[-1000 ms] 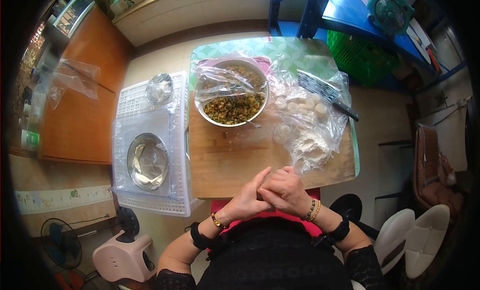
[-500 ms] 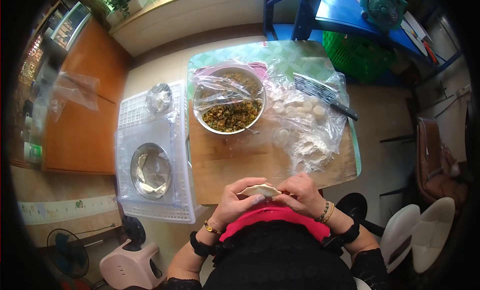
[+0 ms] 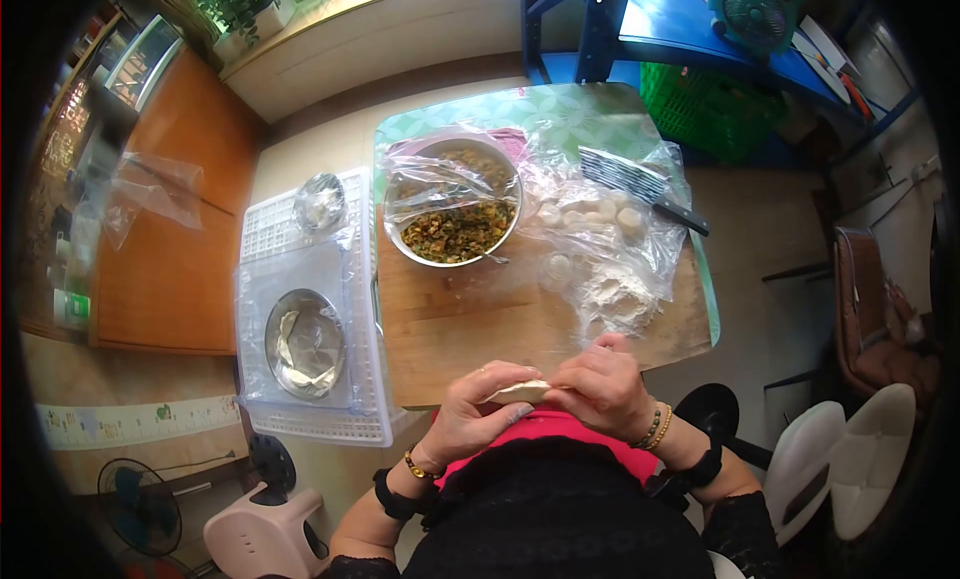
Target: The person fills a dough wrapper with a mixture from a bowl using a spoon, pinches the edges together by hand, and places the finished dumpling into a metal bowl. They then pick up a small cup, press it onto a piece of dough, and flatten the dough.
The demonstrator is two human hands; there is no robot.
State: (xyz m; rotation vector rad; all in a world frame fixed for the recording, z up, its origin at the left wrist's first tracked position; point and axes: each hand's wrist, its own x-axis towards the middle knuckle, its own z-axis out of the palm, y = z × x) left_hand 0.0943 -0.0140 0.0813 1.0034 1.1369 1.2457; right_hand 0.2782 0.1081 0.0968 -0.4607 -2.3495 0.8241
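Note:
Between my two hands, just off the near edge of the wooden board [image 3: 455,324], is a folded dumpling [image 3: 520,391] of pale dough. My left hand [image 3: 480,404] wraps its left side, thumb in front and fingers behind. The fingers of my right hand [image 3: 600,387] pinch its right end, hiding that part. Beyond them stands a bowl of chopped filling [image 3: 460,234], half covered with plastic film. To its right are a heap of flour [image 3: 620,297] and several dough pieces [image 3: 600,214] under clear plastic.
A cleaver [image 3: 645,191] lies on the plastic at the right, its black handle toward the board's edge. At the left, a white plastic crate [image 3: 375,379] carries a round metal dish [image 3: 270,329] with folded dough pieces. A pink stool [image 3: 260,529] stands at the lower left.
My right hand has turned slightly over the dumpling's right end, and less of the dumpling shows now. Both hands keep their hold. The view has shifted a little.

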